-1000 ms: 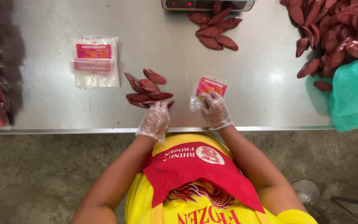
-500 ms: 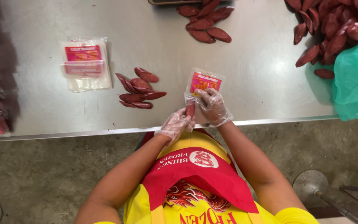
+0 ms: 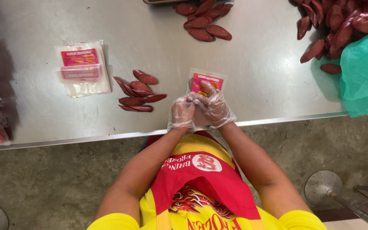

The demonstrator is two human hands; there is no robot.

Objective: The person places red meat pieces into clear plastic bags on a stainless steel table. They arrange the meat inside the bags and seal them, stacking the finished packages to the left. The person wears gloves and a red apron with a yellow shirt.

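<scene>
Hands gloved: left hand (image 3: 182,113) and right hand (image 3: 215,108) both grasp the small pouch (image 3: 206,81). Advise holding its mouth wide, clear of sausage pile (image 3: 136,91) at left.

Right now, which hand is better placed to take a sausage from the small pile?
Left, probably. The left hand is on the same side as the small pile, with only bare table between them. The right hand grips the pouch and would have to cross over.

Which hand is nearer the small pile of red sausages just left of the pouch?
Left. The left hand sits just right of the sausage pile; the right hand is farther right, holding the pouch.
</scene>
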